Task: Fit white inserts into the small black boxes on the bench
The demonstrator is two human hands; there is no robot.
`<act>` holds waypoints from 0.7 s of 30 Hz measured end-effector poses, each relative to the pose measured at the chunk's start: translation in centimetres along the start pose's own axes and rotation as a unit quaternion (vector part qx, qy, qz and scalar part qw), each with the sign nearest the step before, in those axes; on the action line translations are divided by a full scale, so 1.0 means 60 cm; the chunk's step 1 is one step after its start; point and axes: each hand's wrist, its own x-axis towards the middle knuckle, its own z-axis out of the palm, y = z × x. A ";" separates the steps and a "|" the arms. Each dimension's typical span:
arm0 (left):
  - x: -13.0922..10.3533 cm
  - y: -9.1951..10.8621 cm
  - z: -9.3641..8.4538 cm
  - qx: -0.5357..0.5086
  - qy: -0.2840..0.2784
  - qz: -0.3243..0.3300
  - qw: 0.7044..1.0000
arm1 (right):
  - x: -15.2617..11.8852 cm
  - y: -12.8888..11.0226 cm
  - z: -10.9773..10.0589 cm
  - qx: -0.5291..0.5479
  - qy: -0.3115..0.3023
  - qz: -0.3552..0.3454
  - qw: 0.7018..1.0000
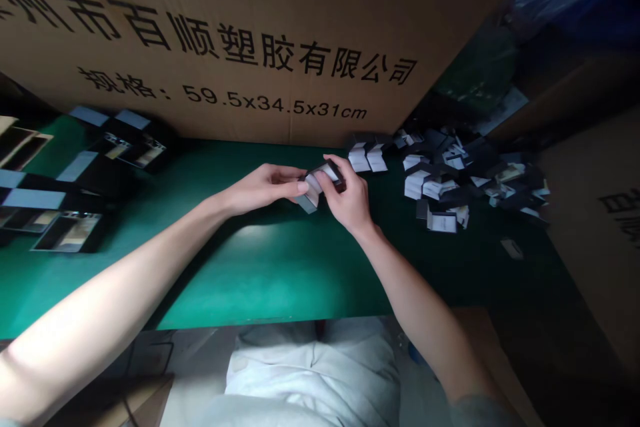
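Note:
Between my two hands, above the green table (pixel 280 280), is a small black box insert with white inner faces (pixel 311 195). My left hand (pixel 267 185) pinches its left side, thumb on top and fingers behind. My right hand (pixel 347 193) grips its right end, with the thumb pressed on the white inside and the fingers round the back. The piece looks folded, with a white flap hanging toward me. Just beyond my right hand stand two similar folded pieces (pixel 367 155), white faces toward me.
A large printed carton (pixel 240 7) walls off the table's back. More folded black-and-white pieces (pixel 440 180) lie in a loose heap at right. Several open black boxes (pixel 70 230) stand at left. Another carton (pixel 600 180) rises on the far right.

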 end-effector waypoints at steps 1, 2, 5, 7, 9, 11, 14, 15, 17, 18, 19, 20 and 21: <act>0.000 0.000 0.000 -0.003 0.002 0.001 1.000 | 0.000 0.000 0.000 -0.001 -0.002 0.003 1.000; 0.000 0.001 0.000 -0.007 0.003 0.001 1.000 | 0.000 -0.001 0.000 -0.002 -0.003 0.006 1.000; -0.001 0.003 0.002 -0.015 0.001 0.002 1.000 | 0.000 -0.001 0.000 -0.006 -0.008 0.011 1.000; -0.001 0.004 0.004 -0.021 0.002 -0.002 1.000 | 0.000 -0.001 -0.001 -0.005 -0.013 0.011 1.000; -0.001 0.005 0.005 -0.027 0.006 -0.008 1.000 | 0.000 -0.002 -0.001 -0.004 -0.018 0.009 1.000; -0.001 0.005 0.006 -0.032 0.012 -0.011 0.999 | 0.000 -0.002 -0.002 -0.004 -0.020 0.009 1.000; -0.001 0.005 0.006 -0.037 0.025 -0.013 0.999 | 0.000 -0.002 -0.003 -0.004 -0.023 0.012 1.000; -0.001 0.005 0.006 -0.040 0.029 -0.014 0.999 | 0.000 -0.001 -0.003 -0.006 -0.024 0.012 1.000; 0.000 0.004 0.006 -0.047 0.030 -0.017 0.998 | -0.001 0.001 -0.002 -0.011 -0.021 0.010 1.000; 0.001 0.004 0.007 -0.051 0.029 -0.017 0.998 | -0.001 0.002 -0.001 -0.011 -0.018 0.010 1.000; 0.001 0.003 0.007 -0.055 0.026 -0.016 0.998 | -0.001 0.004 0.000 -0.009 -0.014 0.012 1.000; 0.002 0.002 0.008 -0.059 0.025 -0.015 0.998 | -0.001 0.006 0.001 -0.005 -0.011 0.014 1.000; 0.003 0.001 0.008 -0.062 0.024 -0.013 0.998 | -0.002 0.007 0.002 -0.001 -0.009 0.017 1.000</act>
